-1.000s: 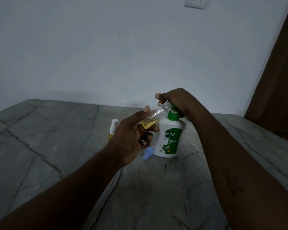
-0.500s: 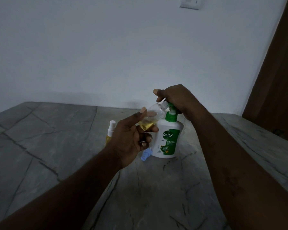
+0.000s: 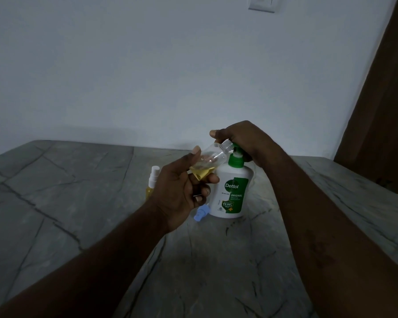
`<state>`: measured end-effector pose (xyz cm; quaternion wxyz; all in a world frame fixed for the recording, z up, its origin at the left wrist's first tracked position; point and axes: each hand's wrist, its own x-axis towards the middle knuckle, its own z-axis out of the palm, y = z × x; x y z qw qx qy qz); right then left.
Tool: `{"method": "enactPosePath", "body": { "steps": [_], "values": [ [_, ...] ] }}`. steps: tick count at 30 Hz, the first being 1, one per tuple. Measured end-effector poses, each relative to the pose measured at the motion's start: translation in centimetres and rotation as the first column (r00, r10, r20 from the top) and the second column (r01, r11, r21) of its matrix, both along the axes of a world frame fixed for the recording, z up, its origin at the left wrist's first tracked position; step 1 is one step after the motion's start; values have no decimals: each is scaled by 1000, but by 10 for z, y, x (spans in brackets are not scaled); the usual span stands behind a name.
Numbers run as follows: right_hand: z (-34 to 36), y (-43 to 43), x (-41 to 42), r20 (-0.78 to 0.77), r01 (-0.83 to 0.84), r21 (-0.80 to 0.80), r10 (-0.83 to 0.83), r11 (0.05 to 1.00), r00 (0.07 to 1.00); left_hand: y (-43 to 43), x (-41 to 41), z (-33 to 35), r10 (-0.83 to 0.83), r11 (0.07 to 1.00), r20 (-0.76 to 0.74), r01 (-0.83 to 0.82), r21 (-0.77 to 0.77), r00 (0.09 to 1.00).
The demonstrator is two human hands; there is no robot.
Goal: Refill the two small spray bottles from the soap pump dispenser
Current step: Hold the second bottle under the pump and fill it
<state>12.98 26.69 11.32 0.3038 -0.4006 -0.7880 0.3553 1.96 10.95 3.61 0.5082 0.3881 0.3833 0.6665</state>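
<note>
The left hand (image 3: 182,189) gripped the small open bottle (image 3: 210,161), tilted just left of the soap dispenser (image 3: 232,191) with its neck slanting up to the green spout, while the right hand (image 3: 241,138) curled over the pump head from above.

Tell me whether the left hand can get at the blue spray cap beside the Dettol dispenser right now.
Probably not yet. The blue spray cap lies just below the left hand, nothing between them, but that hand grips the tilted small spray bottle.
</note>
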Motion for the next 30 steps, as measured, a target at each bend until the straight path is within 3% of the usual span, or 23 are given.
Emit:
{"method": "enactPosePath", "body": {
  "steps": [8,15,21,30],
  "values": [
    [-3,-2,-1,-8,-10,-47,10,999,1000,1,-2,-2,16,1000,-9,-17,-23,1000],
    [7,-5,2,1,-12,149,12,989,1000,1,0,-1,-8,1000,-5,8,15,1000],
    [8,-7,1,-17,-1,189,4,982,1000,0,0,0,-9,1000,2,9,28,1000],
    [1,-1,0,43,-17,6,17,1000,999,2,-1,-2,8,1000,-5,-8,15,1000]
  ]
}}
